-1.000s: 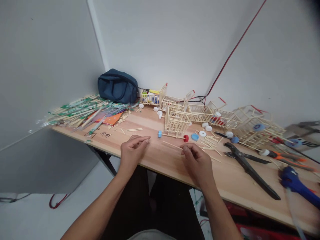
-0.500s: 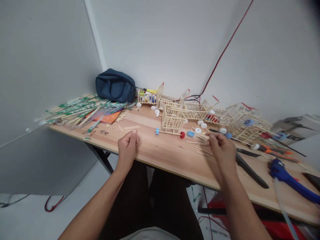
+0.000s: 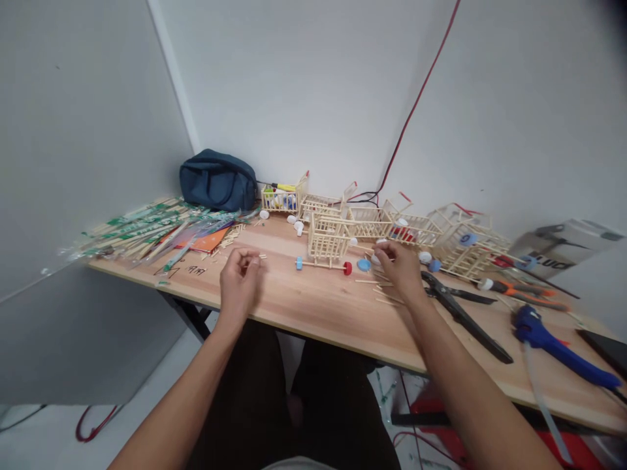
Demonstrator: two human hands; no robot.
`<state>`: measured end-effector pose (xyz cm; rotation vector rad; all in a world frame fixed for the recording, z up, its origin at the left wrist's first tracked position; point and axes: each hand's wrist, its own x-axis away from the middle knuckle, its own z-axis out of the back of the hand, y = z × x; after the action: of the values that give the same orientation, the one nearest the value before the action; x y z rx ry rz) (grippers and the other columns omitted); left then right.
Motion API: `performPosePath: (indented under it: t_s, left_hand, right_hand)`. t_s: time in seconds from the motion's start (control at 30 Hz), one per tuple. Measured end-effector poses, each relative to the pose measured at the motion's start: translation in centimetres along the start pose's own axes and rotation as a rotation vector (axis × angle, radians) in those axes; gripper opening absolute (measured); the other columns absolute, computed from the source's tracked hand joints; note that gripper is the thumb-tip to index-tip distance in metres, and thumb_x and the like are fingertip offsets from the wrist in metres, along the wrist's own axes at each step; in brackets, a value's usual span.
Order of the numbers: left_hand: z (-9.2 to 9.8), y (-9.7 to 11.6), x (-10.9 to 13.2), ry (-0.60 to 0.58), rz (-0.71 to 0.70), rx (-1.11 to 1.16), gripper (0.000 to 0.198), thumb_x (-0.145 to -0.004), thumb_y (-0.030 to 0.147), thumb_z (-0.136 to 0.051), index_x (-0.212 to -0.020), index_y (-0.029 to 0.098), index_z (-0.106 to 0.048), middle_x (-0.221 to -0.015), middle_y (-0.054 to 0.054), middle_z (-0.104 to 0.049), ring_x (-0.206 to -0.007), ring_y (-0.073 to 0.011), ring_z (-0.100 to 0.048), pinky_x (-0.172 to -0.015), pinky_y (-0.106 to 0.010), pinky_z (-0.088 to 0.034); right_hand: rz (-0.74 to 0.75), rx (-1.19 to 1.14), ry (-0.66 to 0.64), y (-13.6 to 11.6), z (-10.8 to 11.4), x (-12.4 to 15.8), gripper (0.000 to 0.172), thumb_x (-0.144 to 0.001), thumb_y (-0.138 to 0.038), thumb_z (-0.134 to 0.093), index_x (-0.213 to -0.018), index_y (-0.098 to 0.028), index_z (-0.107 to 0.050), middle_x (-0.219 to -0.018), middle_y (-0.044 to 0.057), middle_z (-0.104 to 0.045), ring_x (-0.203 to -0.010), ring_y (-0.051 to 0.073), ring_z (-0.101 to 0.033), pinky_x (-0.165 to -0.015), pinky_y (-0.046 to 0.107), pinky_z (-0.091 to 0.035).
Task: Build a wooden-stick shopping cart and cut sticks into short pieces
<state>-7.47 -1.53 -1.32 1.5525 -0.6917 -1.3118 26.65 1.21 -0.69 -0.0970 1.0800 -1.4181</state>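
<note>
My left hand [image 3: 238,279] hovers by the table's front edge, fingers curled and thumb pressed in. Whatever it may hold is hidden. Just past its fingertips lie short wooden sticks [image 3: 263,256], partly covered by the hand. My right hand [image 3: 399,267] is pinched over a white cap [image 3: 375,260] and loose sticks [image 3: 385,295]; I cannot make out what is between its fingers. A blue cap [image 3: 363,265] lies to its left. Between the hands stands a small stick-built cart [image 3: 328,238], with an axle [image 3: 321,264] carrying a blue and a red wheel in front of it.
More stick carts [image 3: 369,223] line the wall. At left are a blue pouch [image 3: 218,181] and wrapped chopsticks [image 3: 142,228]. To the right lie black-handled cutters [image 3: 465,316], orange-handled pliers [image 3: 529,294] and a blue glue gun [image 3: 553,346] on the wooden table [image 3: 294,300].
My right hand has moved left and away from me, over the white cap. My left hand's fingers have shifted toward the short sticks. The view has tilted and shifted slightly.
</note>
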Motion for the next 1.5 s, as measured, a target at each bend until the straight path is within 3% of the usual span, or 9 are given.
performPosePath:
  t_s: [0.13,0.27,0.47,0.67,0.87,1.07,1.3,1.5]
  left_hand:
    - [0.4,-0.5,-2.0,0.055,-0.103,-0.155,0.019,-0.077,0.018,-0.053,-0.091,0.018,-0.066,-0.1,-0.006,-0.068,-0.095,-0.0186,-0.062,-0.084,-0.031,-0.048]
    - [0.1,-0.2,-2.9,0.097,-0.213,-0.211,0.015,-0.081,0.023,-0.055,-0.085,0.018,-0.069,-0.102,-0.007,-0.068,-0.102,-0.0205,-0.061,-0.084,-0.033,-0.048]
    - [-2.1,1.6,-2.8,0.019,-0.234,-0.14,0.024,-0.084,0.03,-0.06,-0.102,0.019,-0.072,-0.114,-0.009,-0.067,-0.105,-0.0204,-0.061,-0.082,-0.032,-0.05]
    - [-4.8,4.2,-3.2,-0.033,-0.351,-0.094,0.021,-0.083,0.025,-0.065,-0.102,0.02,-0.073,-0.11,-0.007,-0.07,-0.104,-0.0196,-0.062,-0.084,-0.032,-0.05]
    - [-6.1,5.6,-3.7,-0.026,-0.517,-0.116,0.02,-0.085,0.02,-0.066,-0.104,0.02,-0.073,-0.107,-0.006,-0.071,-0.104,-0.0185,-0.062,-0.092,-0.034,-0.047]
    - [-7.0,5.8,-3.8,-0.014,-0.575,-0.16,0.018,-0.086,0.023,-0.065,-0.102,0.022,-0.073,-0.105,-0.005,-0.071,-0.103,-0.0183,-0.062,-0.095,-0.035,-0.047]
    - [-8.4,5.2,-4.1,-0.004,-0.633,-0.125,0.019,-0.088,0.03,-0.065,-0.104,0.023,-0.072,-0.104,-0.005,-0.07,-0.101,-0.0184,-0.063,-0.091,-0.034,-0.049]
    - [-8.9,5.3,-4.3,0.039,-0.722,-0.142,0.019,-0.088,0.027,-0.065,-0.105,0.022,-0.073,-0.102,-0.006,-0.068,-0.099,-0.0179,-0.062,-0.091,-0.034,-0.047]
  right_hand:
    - [-0.017,-0.024,0.007,0.6,-0.9,0.4,0.032,-0.081,-0.038,-0.053,-0.094,-0.014,-0.069,-0.087,0.008,-0.072,-0.074,0.018,-0.063,-0.073,0.033,-0.047]
    - [0.008,-0.029,0.031,0.5,-0.9,0.7,0.033,-0.082,-0.038,-0.053,-0.097,-0.014,-0.07,-0.098,0.01,-0.071,-0.085,0.02,-0.063,-0.073,0.032,-0.047]
    - [0.061,-0.046,0.082,-1.3,-0.4,0.8,0.033,-0.087,-0.039,-0.05,-0.1,-0.016,-0.07,-0.099,0.009,-0.071,-0.086,0.02,-0.061,-0.071,0.031,-0.045]
    - [0.161,-0.104,0.146,-3.9,0.5,0.0,0.031,-0.09,-0.039,-0.052,-0.105,-0.019,-0.069,-0.105,0.008,-0.07,-0.09,0.019,-0.063,-0.071,0.03,-0.048]
    - [0.281,-0.102,0.183,-6.1,1.2,-0.9,0.031,-0.092,-0.04,-0.051,-0.111,-0.022,-0.067,-0.111,0.008,-0.068,-0.096,0.02,-0.062,-0.078,0.033,-0.05]
    - [0.345,-0.137,0.17,-6.3,0.7,-1.1,0.028,-0.093,-0.038,-0.052,-0.108,-0.022,-0.069,-0.112,0.008,-0.068,-0.102,0.02,-0.062,-0.078,0.031,-0.049]
    - [0.3,-0.186,0.062,-6.0,-0.2,-1.4,0.025,-0.091,-0.036,-0.057,-0.107,-0.022,-0.071,-0.109,0.007,-0.072,-0.098,0.02,-0.065,-0.075,0.031,-0.05]
    - [0.372,-0.197,0.149,-6.9,-0.2,-1.8,0.021,-0.091,-0.034,-0.058,-0.104,-0.023,-0.07,-0.107,0.006,-0.07,-0.091,0.017,-0.064,-0.072,0.029,-0.05]
